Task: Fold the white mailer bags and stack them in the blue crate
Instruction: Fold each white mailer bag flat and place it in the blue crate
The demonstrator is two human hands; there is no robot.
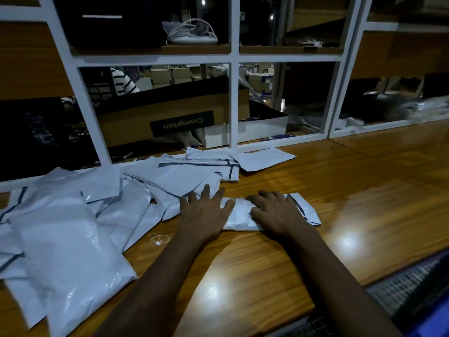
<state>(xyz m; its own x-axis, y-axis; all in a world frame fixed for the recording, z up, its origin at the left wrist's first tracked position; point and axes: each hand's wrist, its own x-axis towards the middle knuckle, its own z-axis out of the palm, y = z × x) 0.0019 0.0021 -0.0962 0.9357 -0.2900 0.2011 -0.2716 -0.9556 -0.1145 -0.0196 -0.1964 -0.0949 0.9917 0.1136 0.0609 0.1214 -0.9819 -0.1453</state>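
A folded white mailer bag (pixel 240 216) lies across the middle of the wooden table (pixel 364 190). My left hand (pixel 205 210) lies flat on its left end with the fingers spread. My right hand (pixel 272 210) presses on its right part, fingers bent down onto the plastic; the bag's dark-striped end (pixel 306 210) sticks out to the right. A loose heap of several white mailer bags (pixel 102 205) spreads over the left side and back of the table. The blue crate (pixel 430 312) shows only as a corner at the bottom right, below the table edge.
A white window frame (pixel 233 105) stands along the table's far edge, with a brown "Crompton" carton (pixel 170 117) and a white box (pixel 243 132) behind it. A small white string tag (pixel 159 239) lies near my left forearm. A metal mesh (pixel 398 285) sits beside the crate.
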